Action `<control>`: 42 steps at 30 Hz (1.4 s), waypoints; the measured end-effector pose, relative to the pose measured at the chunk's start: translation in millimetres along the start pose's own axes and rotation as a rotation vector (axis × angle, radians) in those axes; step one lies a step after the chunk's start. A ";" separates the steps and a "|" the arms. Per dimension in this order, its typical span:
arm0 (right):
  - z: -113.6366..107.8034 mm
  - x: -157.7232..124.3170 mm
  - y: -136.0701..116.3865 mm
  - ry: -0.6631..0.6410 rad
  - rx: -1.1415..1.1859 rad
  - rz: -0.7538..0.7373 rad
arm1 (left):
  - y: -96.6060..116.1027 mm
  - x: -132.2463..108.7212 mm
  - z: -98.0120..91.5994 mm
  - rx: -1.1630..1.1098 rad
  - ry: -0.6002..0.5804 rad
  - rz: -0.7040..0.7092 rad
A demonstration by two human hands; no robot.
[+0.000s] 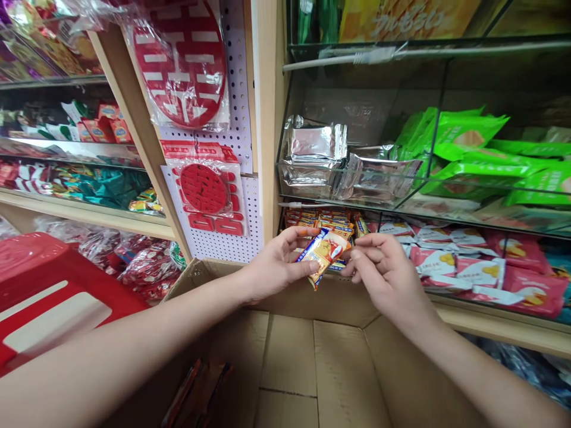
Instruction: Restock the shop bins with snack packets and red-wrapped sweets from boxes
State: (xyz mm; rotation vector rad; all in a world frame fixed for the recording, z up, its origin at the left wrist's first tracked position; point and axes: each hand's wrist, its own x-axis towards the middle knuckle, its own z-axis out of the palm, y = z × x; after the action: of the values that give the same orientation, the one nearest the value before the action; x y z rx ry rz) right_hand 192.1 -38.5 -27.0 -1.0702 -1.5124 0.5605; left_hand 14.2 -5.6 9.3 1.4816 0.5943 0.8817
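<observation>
The left hand [281, 266] is holding a small snack packet [325, 254] in a narrow grip, the thumb pressing on its printed front while the other fingers are lying along its far left edge and behind it. The packet, yellow, orange and blue, is slanting between the two hands, over the far wall of a cardboard box [289, 356] and in front of the lowest visible compartments of the right shelf. The right hand [386, 270] is hovering at the packet's right end with its fingers curling inward and its thumb near the forefinger; whether those fingertips are gripping the packet's edge, I cannot tell. Just beyond the hands, similar packets [319, 215] are lying in a shelf compartment, and pink and white packets [452, 264] are filling the space to their right. On the tier above, silver packets [316, 142] are sitting on the left and bright green packets [473, 137] are piling up on the right. Inside the box, near and to the left, a few dark, blurred wrappers [196, 392] are lying in shadow. A red container [57, 255] is standing at the near left, beside the box. Farther off, round red paper decorations [181, 65] in clear sleeves are hanging on a perforated panel [243, 205] between the shelf units.
</observation>
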 end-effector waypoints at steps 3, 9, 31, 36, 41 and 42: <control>5.0 -3.1 -0.5 -0.090 0.088 0.052 | -5.0 -0.5 3.2 -0.008 -0.010 0.076; 11.6 -5.5 7.0 -0.174 0.079 0.106 | -9.3 -6.2 10.5 0.074 -0.068 0.064; -22.0 63.9 23.9 -0.093 -1.245 -0.103 | -16.8 -10.1 6.0 1.010 -0.184 0.100; -13.3 72.2 21.5 -0.186 -1.442 -0.044 | -13.3 -11.8 6.9 1.101 -0.219 0.120; -5.7 71.3 17.7 -0.178 -1.512 -0.066 | -16.1 -13.9 6.1 1.109 -0.217 0.171; -4.4 72.5 17.4 -0.184 -1.516 -0.072 | -16.7 -14.2 5.8 1.104 -0.220 0.178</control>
State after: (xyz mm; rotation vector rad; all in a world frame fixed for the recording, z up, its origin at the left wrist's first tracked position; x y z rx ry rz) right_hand 205.9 30.9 -3.0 -2.0604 -2.1015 -0.7606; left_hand 13.0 -18.4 -9.3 2.6143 0.8463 0.4871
